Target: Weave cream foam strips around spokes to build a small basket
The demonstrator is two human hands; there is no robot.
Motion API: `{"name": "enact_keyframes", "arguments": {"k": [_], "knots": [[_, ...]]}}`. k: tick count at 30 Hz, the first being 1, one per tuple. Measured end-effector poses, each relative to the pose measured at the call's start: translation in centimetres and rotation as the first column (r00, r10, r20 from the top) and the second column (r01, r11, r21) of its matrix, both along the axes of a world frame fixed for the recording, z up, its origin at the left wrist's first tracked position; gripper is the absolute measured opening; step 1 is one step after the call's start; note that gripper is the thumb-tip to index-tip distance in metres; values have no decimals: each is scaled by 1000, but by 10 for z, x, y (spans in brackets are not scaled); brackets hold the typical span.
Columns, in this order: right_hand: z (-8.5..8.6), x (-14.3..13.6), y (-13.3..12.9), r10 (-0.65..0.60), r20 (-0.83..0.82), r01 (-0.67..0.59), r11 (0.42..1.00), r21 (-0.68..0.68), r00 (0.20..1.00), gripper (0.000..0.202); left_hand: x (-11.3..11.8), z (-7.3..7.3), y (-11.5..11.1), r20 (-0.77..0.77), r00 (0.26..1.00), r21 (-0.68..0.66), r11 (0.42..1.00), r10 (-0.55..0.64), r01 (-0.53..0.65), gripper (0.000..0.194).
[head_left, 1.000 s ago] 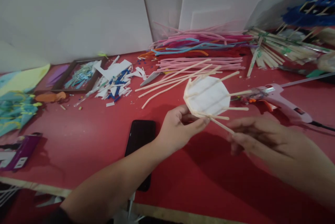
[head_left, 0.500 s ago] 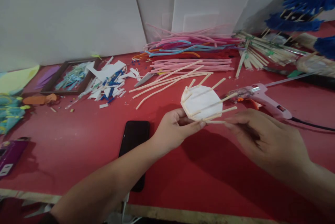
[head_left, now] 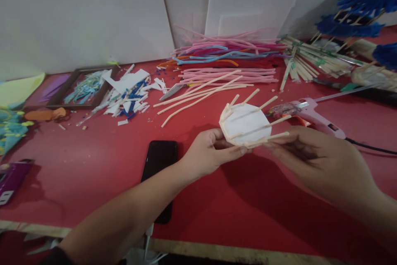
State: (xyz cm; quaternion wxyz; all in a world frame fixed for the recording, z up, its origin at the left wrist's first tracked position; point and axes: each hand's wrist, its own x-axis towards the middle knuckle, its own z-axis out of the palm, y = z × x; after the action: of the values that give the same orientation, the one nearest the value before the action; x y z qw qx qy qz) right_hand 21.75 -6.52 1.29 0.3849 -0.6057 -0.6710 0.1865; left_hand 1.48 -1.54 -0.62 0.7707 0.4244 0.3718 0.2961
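My left hand (head_left: 207, 151) grips a round white disc (head_left: 245, 123) by its near left edge, thumb on top and fingers underneath. Several short cream sticks stand up around the disc's rim. A cream pipe cleaner (head_left: 227, 134) runs along the outside of that rim. At the near right side my right hand (head_left: 319, 157) pinches the pipe cleaner's end between thumb and forefinger, against the disc's edge. Its fingertips partly cover that end. Just beyond the right hand lies a pink glue gun (head_left: 319, 118), its nozzle end close to the disc.
Loose cream pipe cleaners (head_left: 198, 93) lie behind the disc, with pink ones (head_left: 229, 75) further back. White and blue scraps (head_left: 130, 95) and a brown frame (head_left: 58, 97) sit left. A black phone (head_left: 161, 157) lies under my left forearm. Wooden sticks (head_left: 310, 60) are at back right.
Both hands and the disc have shifted slightly right. The pipe cleaner's end, which stuck out straight to the right, now lies bent closer along the rim.
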Motion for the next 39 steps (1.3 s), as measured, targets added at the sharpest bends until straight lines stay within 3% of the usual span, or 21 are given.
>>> {"name": "enact_keyframes", "arguments": {"k": [6,12,18,23,28,32,35,39], "knots": [[5,0,4,-38,-221,-12,975,-224,975,34,-1,-1,0,-9,1000,35,999,-22,22,40],[2,2,9,-111,-334,-2,947,-321,936,54,-2,0,1,-2,999,59,997,-51,51,44],[4,-1,10,-161,-423,-30,911,-411,892,55,-2,0,2,-24,998,57,997,-51,52,48],[-7,-1,10,-152,-580,-91,925,-369,800,44,-2,0,2,11,999,16,999,-51,51,47],[-26,-5,3,-188,-631,-11,955,-298,753,37,4,0,1,8,1000,145,989,19,-20,52],[-23,-15,-2,-154,-591,1,968,-251,792,33,8,1,-1,25,998,200,978,54,-58,53],[-14,-22,-4,-84,-537,-35,978,-207,840,32,7,3,-4,8,1000,175,984,11,-13,42],[-10,-26,-5,-101,-498,1,980,-197,861,29,6,4,-5,-9,1000,134,991,1,0,36]]}}
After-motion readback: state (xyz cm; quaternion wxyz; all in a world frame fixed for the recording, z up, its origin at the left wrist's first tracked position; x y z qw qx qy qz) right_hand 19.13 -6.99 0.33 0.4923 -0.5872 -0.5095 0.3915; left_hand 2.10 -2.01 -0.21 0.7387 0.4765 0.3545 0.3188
